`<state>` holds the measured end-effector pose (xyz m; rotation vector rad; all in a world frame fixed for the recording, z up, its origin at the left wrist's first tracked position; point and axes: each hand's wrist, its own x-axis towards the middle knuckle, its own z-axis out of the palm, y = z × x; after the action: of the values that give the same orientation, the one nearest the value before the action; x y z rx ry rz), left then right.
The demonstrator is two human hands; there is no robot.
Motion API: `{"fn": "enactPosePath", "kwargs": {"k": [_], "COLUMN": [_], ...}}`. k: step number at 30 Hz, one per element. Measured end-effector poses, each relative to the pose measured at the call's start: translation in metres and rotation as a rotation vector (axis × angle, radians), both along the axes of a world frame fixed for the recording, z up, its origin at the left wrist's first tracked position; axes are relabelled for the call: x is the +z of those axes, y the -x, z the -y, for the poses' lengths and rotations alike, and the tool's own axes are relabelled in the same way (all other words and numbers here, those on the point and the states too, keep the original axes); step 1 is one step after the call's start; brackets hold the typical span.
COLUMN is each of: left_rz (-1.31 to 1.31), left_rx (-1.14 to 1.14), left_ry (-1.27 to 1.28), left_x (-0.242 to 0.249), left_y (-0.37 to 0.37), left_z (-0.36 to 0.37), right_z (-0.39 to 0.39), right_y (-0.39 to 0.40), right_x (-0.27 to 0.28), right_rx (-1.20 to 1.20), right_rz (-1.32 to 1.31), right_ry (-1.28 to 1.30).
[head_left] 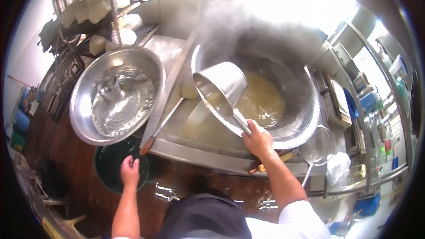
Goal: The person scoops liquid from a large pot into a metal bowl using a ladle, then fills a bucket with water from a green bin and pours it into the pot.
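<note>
My right hand (259, 140) grips the handle of a large metal dipper (232, 79). The dipper is tilted with its mouth toward the left, over the near left rim of a big steaming pot (313, 117). A pale streak below the dipper's lip looks like liquid pouring onto the metal counter (199, 150). Yellowish liquid (265, 99) lies in the bottom of the pot. My left hand (130, 170) hangs with curled fingers, nothing visible in them, above a dark green bucket (104, 172). A wooden-handled ladle (166, 124) lies across the counter.
A wide metal basin (82, 126) of water at the left holds a small metal vessel (110, 92). To the right are a round mesh strainer (316, 146), a white plastic bag (338, 168) and metal shelving (363, 175). Racks of pale bundles (97, 11) stand at the back left. Steam blurs the far side.
</note>
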<state>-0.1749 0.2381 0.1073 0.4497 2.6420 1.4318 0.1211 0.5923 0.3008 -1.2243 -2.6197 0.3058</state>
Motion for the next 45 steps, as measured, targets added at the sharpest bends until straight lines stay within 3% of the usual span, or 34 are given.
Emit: {"fn": "enactPosePath", "kwargs": {"k": [3,5,7,8,10,15,17,18,22,24,26,28,31,33,37,39,40,45], "left_rz": [0.315,0.656,0.61,0.757,1.006,1.085,1.078,1.085,1.012,1.007,0.973,0.963,0.998,1.105,1.142,1.107,1.106,1.129], "left_rx": [-0.118,-0.206,-0.163,0.034,0.144,0.103,0.055,0.071,0.169,0.135,0.134,0.12,0.107,0.106,0.074,0.261,0.252,0.244], "left_ry": [0.282,0.358,0.603,0.656,0.779,0.674,0.675,0.676,0.551,0.508,0.461,0.395,0.392,0.546,0.584,0.478,0.47,0.406], "left_x": [-0.064,-0.045,-0.069,-0.061,-0.055,-0.048,-0.045,-0.035,0.003,-0.008,-0.008,-0.021,-0.029,-0.037,-0.052,-0.064,-0.066,-0.065], "left_y": [-0.004,-0.042,-0.079,-0.107,-0.146,-0.188,-0.19,-0.187,-0.182,-0.185,-0.19,-0.198,-0.213,-0.217,-0.214,-0.215,-0.214,-0.204], "left_z": [0.073,0.104,0.155,0.163,0.175,0.165,0.159,0.14,0.063,0.062,0.052,0.06,0.074,0.093,0.137,0.153,0.158,0.162], "right_z": [-0.05,-0.106,-0.167,-0.201,-0.259,-0.37,-0.392,-0.399,-0.395,-0.386,-0.37,-0.351,-0.323,-0.307,-0.258,-0.242,-0.229,-0.156], "right_y": [-0.011,-0.021,-0.034,-0.043,-0.07,-0.137,-0.151,-0.15,-0.121,-0.091,-0.066,-0.058,-0.035,-0.016,0.004,0.003,0.002,-0.011], "right_x": [-0.012,-0.05,-0.089,-0.108,-0.129,-0.147,-0.148,-0.144,-0.173,-0.196,-0.208,-0.198,-0.171,-0.164,-0.14,-0.139,-0.129,-0.073], "right_rx": [-0.071,-0.15,-0.285,-0.392,-0.503,-0.764,-0.767,-0.812,-0.685,-0.6,-0.591,-0.579,-0.451,-0.31,-0.223,-0.199,-0.198,-0.162], "right_rz": [-0.108,-0.179,-0.16,-0.131,-0.033,0.229,0.301,0.326,0.4,0.285,0.294,0.231,0.169,0.258,0.085,-0.004,-0.078,-0.264], "right_ry": [0.109,0.119,0.165,0.191,0.132,-0.099,-0.115,-0.007,0.177,0.414,0.491,0.481,0.699,0.766,0.952,1.111,1.217,1.346]}}
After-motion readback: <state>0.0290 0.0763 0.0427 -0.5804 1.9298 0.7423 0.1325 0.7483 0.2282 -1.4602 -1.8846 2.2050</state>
